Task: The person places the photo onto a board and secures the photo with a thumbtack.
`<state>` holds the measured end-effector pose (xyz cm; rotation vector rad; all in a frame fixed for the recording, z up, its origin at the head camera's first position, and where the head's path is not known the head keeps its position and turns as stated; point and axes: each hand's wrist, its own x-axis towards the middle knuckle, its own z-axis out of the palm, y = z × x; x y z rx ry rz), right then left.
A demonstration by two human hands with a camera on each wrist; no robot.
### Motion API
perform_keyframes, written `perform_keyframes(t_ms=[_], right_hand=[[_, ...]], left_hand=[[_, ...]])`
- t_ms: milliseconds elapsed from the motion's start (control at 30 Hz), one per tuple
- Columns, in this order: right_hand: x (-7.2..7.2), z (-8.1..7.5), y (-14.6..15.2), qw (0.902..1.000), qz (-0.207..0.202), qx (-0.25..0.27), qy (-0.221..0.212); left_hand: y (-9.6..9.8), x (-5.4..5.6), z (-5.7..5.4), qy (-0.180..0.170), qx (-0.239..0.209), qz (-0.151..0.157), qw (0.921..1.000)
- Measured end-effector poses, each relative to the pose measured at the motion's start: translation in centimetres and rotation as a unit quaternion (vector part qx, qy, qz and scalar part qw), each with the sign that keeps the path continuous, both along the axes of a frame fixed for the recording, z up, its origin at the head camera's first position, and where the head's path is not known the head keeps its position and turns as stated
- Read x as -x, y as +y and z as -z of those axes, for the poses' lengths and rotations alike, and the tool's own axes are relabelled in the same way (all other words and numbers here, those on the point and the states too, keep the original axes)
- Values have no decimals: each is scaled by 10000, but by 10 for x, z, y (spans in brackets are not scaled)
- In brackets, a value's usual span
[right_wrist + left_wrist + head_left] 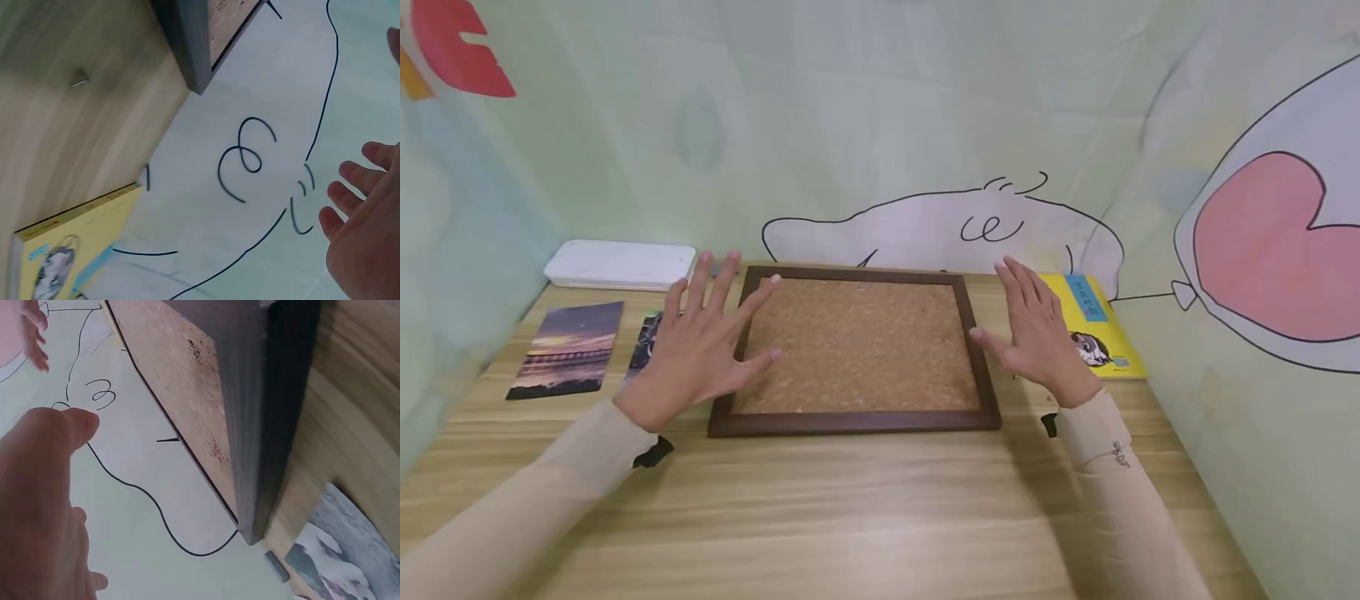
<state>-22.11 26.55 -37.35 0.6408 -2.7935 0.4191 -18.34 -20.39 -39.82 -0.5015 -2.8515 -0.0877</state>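
Note:
A dark-framed cork board (857, 346) lies on the wooden table between the hands. Over its left side hovers the left hand (700, 346), fingers spread, holding nothing. The right hand (1037, 337) is raised by the right edge of the frame, its fingers straight and its palm bare. In the left wrist view, the left hand (44, 487) is apart from the frame (256, 412). The right wrist view shows the right hand (369, 219) away from the frame corner (197, 69) too.
Left of the board lie a sunset photo (568, 348) and another photo (643, 342), partly behind the left hand. A white case (621, 263) stands at the back left. On the right is a yellow book (1120, 337). A small pin-like piece (79, 79) lies on the table.

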Motion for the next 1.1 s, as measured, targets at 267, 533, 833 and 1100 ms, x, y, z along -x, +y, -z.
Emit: perform_keyframes(t_ms=[267, 533, 833, 1100], right_hand=[[-8, 7, 35, 9913, 423, 586, -1099], [-31, 8, 66, 9502, 1710, -285, -2590], [-37, 24, 69, 9370, 1662, -442, -3041], [-38, 33, 66, 9505, 1551, -364, -2667]], left_hand=[[-26, -5, 1, 58, -377, -262, 9989], [-55, -3, 6, -545, -487, -626, 9954], [-82, -10, 18, -1559, -699, -826, 9818], [-89, -4, 29, -1962, -1037, -1149, 9683]])
